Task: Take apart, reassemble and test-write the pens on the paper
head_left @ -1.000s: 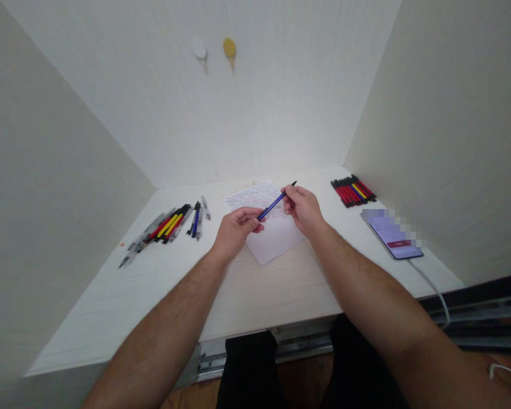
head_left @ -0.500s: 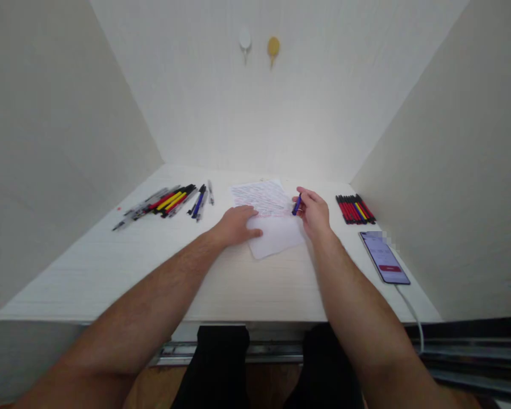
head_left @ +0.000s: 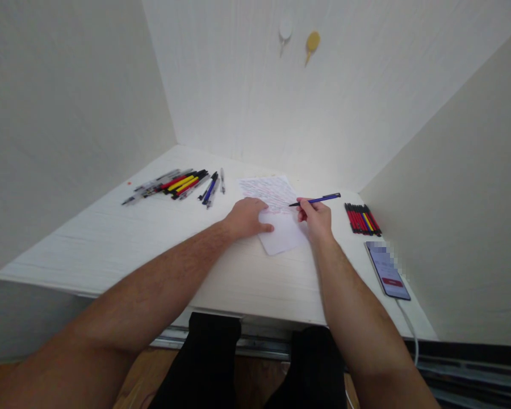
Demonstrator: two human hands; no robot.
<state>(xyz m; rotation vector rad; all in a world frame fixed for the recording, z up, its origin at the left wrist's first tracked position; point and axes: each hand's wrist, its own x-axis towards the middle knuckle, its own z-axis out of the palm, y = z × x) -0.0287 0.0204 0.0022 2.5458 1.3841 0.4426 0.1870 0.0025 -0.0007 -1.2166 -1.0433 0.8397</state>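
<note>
A sheet of paper (head_left: 281, 236) lies on the white table, its upper part covered in pen strokes and its lower part blank. My left hand (head_left: 249, 218) rests flat on the paper's left edge, thumb and fingers apart. Between the fingers of my right hand (head_left: 317, 220) is a blue pen (head_left: 323, 199) with black ends. Its tip points left, at or just above the marked part of the paper; whether it touches I cannot tell.
A loose heap of clear, red, yellow and black pens (head_left: 181, 184) lies on the left, with a few blue and clear pens (head_left: 210, 186) beside it. On the right are a row of mostly red pens (head_left: 361, 219) and a phone (head_left: 387, 270) on a cable. Walls enclose the table.
The blue pen has turned in my right hand from steeply upright to nearly level, tip toward the paper. My left hand stays on the sheet. The camera view has tilted and shifted.
</note>
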